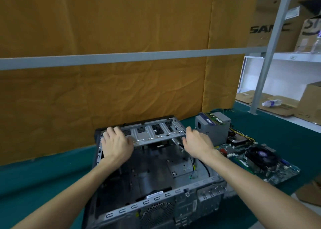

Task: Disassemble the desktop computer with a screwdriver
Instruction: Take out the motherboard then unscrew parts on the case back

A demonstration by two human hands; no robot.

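Head view showed me both hands, left hand (115, 144) and right hand (197, 142), fingers curled gripping the drive cage (152, 131) of the gutted case (156, 185); lifting it free looked next.

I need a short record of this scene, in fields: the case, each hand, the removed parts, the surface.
case: open computer case, inside mostly stripped
drive cage: metal drive cage at far end of the case
left hand: left hand on the cage's left end
right hand: right hand on the cage's right end
removed parts: power supply, motherboard, beside the case
surface: green table mat
screwdriver: not visible
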